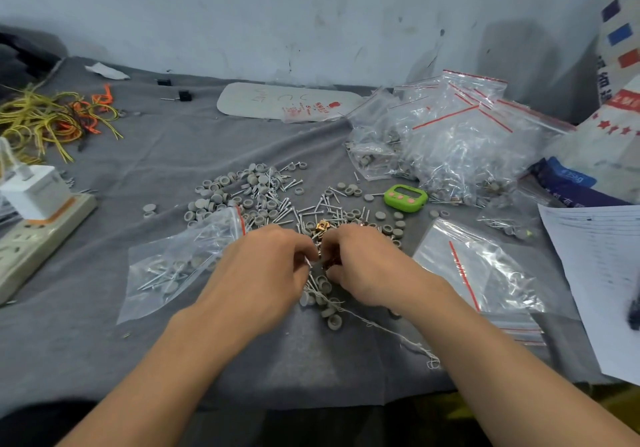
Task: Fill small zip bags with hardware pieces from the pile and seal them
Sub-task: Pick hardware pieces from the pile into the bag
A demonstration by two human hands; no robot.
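Observation:
A pile of hardware pieces [273,197], grey round caps and silver screws with a few brass clips, is spread over the grey cloth. My left hand [266,266] and my right hand [363,263] rest side by side at the pile's near edge, fingers curled, pinching small pieces between them. My left fingertips hold a screw; my right fingers close on small dark and brass pieces. A partly filled zip bag [180,263] lies just left of my left hand. A stack of empty zip bags [478,273] lies to the right of my right hand.
A heap of filled zip bags [450,141] is at the back right, with a green timer [405,197] in front. A power strip with a charger [34,218] sits left, coloured wires [52,120] behind it. Printed paper [599,266] lies far right. A loose white thread [391,332] trails near me.

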